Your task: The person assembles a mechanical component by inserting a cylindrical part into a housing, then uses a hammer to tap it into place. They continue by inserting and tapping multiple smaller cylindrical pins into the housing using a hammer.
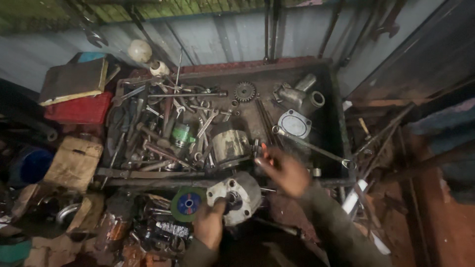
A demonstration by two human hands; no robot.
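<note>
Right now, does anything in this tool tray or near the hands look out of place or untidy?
Yes. The wrenches lie in a crossed heap in the metal tray, not sorted. One long wrench lies slanted, its end at the tray's rim. The left hand touches a round metal housing sitting at the tray's front edge.

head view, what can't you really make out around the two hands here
- Right hand: motion-blurred; a small orange-tipped thing at its fingers cannot be identified.
- Left hand: covers part of the pale metal housing, so its grip is unclear.
- Tool tray: the wrenches piled in it are dark and overlapping.
- Forearms: cut off by the bottom edge.
</note>
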